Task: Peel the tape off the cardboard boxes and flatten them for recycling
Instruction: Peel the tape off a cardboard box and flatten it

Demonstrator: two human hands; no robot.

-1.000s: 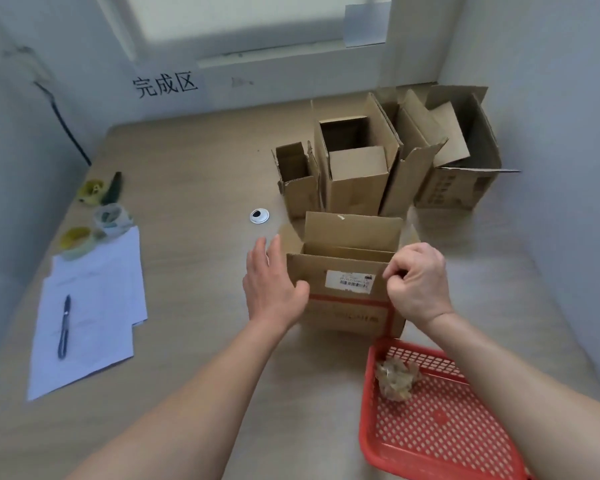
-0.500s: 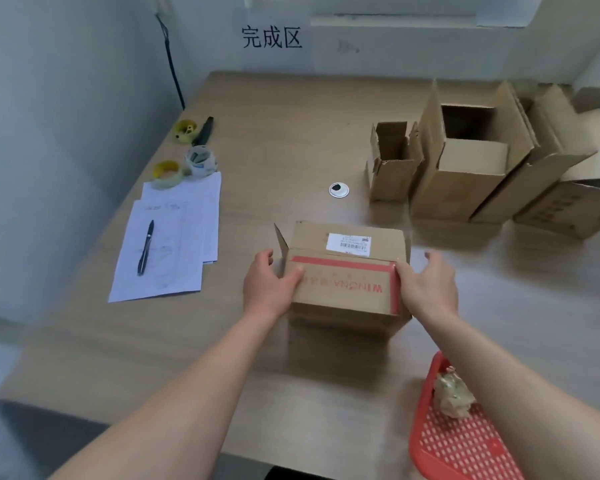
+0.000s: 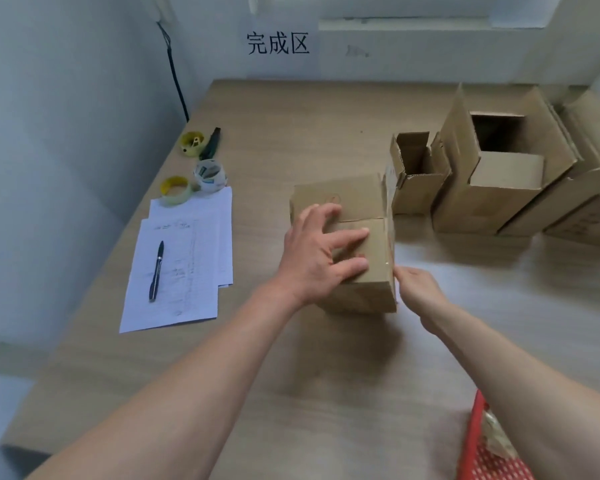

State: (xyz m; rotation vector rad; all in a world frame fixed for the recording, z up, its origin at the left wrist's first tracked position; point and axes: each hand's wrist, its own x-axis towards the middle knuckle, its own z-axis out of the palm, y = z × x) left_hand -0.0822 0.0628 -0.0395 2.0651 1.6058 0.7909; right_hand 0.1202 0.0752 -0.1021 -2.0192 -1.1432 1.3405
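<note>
Open boxes (image 3: 499, 181) crowd the desk's (image 3: 291, 375) far right edge; papers (image 3: 184, 268) and tape rolls (image 3: 191, 178) line its left edge. The near middle and far centre offer free passage.

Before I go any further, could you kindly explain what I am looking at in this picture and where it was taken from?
There is no machine here: a person is working with two bare hands, and the camera sits on their head, looking forward and down. The left hand lies with spread fingers on top of a closed cardboard box on a wooden table. The right hand is at the box's near right corner; its fingertips are hard to see, so I cannot say whether it pinches anything. Behind stand several opened boxes. On the left are sheets of paper with a pen on them, and tape rolls beyond. A red basket shows at the bottom right edge. A sign with Chinese characters is on the far wall.
</note>
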